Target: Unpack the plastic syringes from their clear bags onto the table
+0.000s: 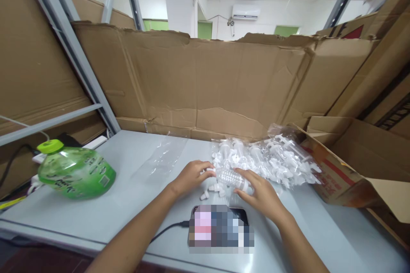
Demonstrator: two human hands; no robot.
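A clear ribbed plastic bottle [229,176] lies sideways between my two hands above the table. My right hand [261,192] grips its right end between thumb and fingers. At the other end, my left hand [194,175] pinches a small white plastic piece [210,170] close against the bottle; whether the two are joined I cannot tell. Several loose white nozzle caps [218,188] lie just below the bottle. Behind my hands, clear bags of white plastic parts [272,155] spread across the table.
A phone [221,228] with a blurred screen lies in front, its black cable [169,227] running left. A green jug [77,170] stands at left, near a flat clear bag [163,155]. An open cardboard box [339,170] is at right. Cardboard sheets [211,76] wall the back.
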